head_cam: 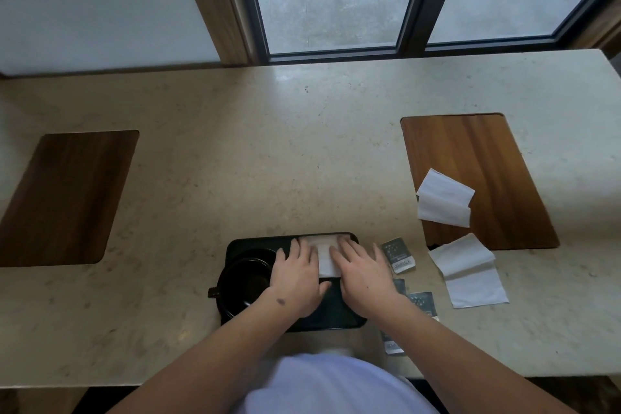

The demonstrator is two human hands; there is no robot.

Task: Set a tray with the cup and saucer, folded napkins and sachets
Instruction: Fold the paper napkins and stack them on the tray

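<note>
A black tray (336,318) lies at the table's near edge. In its left part stands a black cup (243,277) on a black saucer (224,307), handle to the left. A white folded napkin (324,254) lies in the tray's far right part. My left hand (297,277) and my right hand (364,274) lie flat on it with straight fingers, one on each side. Several dark sachets (398,255) lie on the table just right of the tray. A folded napkin (443,202) rests on the right wooden inlay, an unfolded one (470,270) nearer me.
The beige stone table (268,161) has a wooden inlay at the left (64,198) and one at the right (484,161). A window with dark frames (411,0) stands behind the table's far edge.
</note>
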